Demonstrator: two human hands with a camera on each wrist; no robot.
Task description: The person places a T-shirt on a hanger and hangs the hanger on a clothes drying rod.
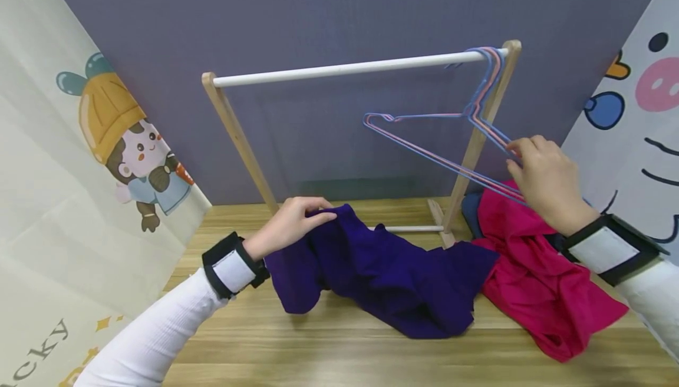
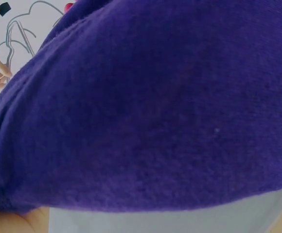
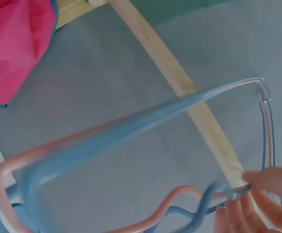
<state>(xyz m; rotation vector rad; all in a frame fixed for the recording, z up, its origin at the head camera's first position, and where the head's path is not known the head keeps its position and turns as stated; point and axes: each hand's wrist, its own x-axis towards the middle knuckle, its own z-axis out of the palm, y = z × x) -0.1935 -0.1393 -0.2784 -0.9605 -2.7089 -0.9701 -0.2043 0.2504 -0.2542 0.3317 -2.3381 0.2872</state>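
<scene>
Purple cloth [image 1: 392, 284] partly hides a white lower bar [image 1: 416, 229].

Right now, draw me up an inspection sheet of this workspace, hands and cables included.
Surface: wood-grain tabletop.
Job's things: purple cloth, rumpled; blue and pink hangers hooked at the right end of the rack's white rail.
Clutter: red-pink cloth heaped at right.
Hands: left hand pinches the purple cloth; right hand pinches hanger wire.
Cables: nothing seen.
Surroundings: grey-blue backdrop, cartoon-printed side panels.
</scene>
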